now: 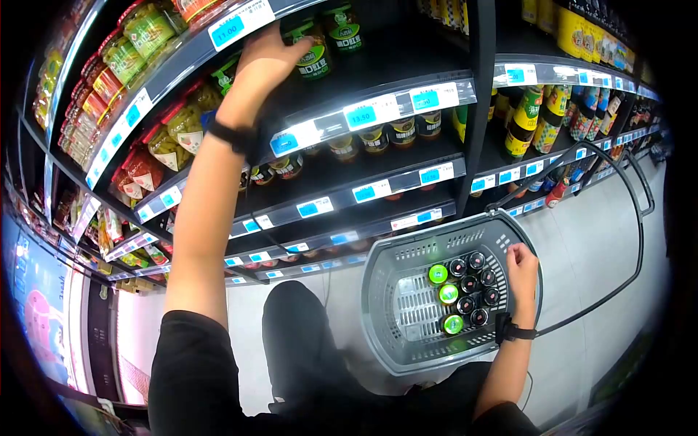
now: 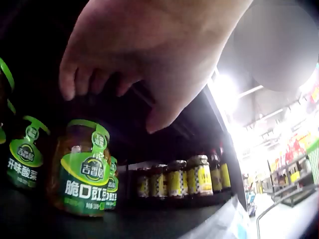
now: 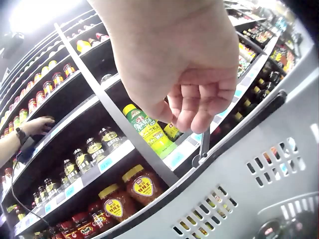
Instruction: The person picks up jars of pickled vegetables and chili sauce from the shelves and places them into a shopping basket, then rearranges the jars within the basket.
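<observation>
My left hand reaches into an upper shelf, its thumb spread from the fingers and nothing in its grasp. In the left wrist view the hand hovers over a green-lidded glass jar with a green and yellow label. Another green-labelled jar stands to the left of it. My right hand hangs with loosely curled fingers above the right rim of a grey shopping basket, holding nothing. Inside the basket stand three green-lidded jars and several dark-lidded jars.
Price-tagged shelf edges run across in front of me. Bagged pickles fill the shelves at left, and bottles stand on the right-hand shelves. The basket's black handle sticks out to the right. My knee is left of the basket.
</observation>
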